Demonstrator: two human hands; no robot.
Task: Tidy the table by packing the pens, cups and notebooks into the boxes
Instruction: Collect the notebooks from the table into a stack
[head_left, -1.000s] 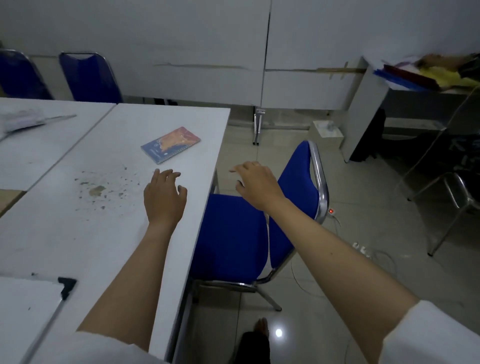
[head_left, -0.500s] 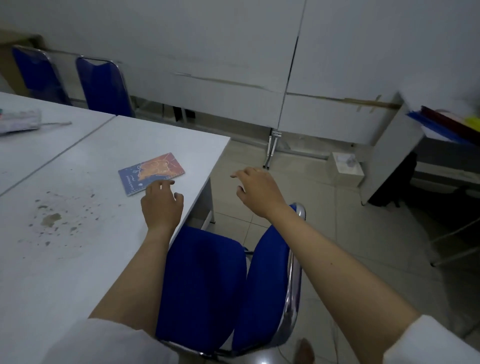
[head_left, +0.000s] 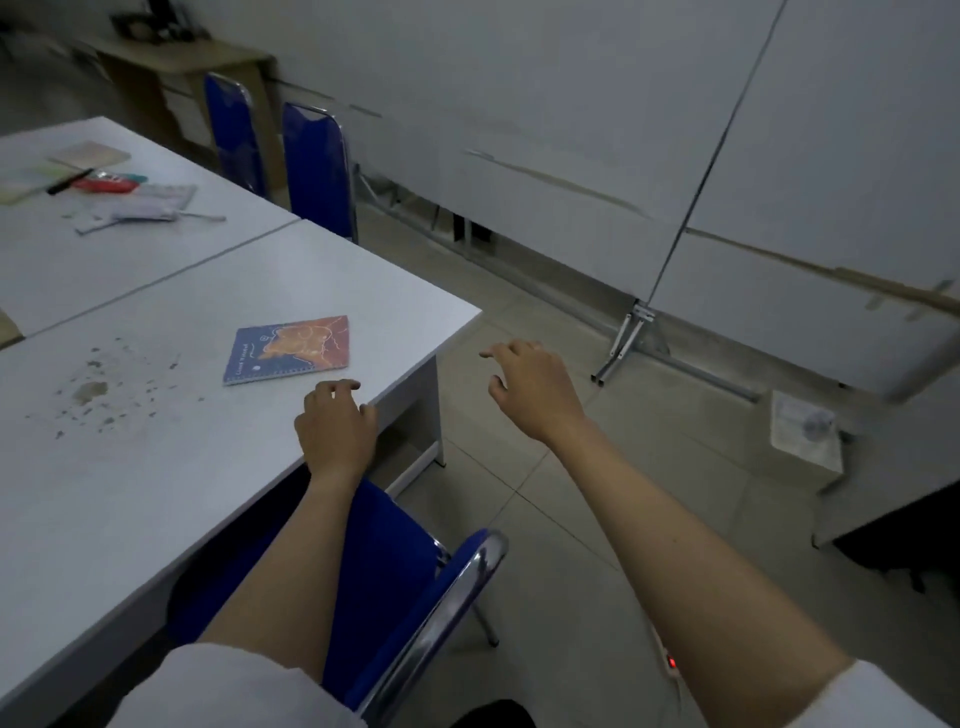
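A small notebook (head_left: 291, 349) with a blue and orange cover lies flat on the white tabletop (head_left: 171, 457), near its corner. No box shows here. The left hand (head_left: 336, 426) is at the tabletop edge, just beside the notebook, with fingers loosely bent and holding nothing. The right hand (head_left: 530, 387) hangs in the air over the floor (head_left: 571, 519), fingers spread and loose, holding nothing. A blue chair (head_left: 395, 582) is under the arms. More papers and pens (head_left: 111, 195) lie on the far tabletop.

dim room with pale panelled walls (head_left: 571, 104) and a tiled floor (head_left: 571, 519). two white tables (head_left: 156, 467) stand edge to edge. blue chrome-framed chairs (head_left: 317, 166) sit nearby; what seems a wooden desk (head_left: 171, 62) stands far back.
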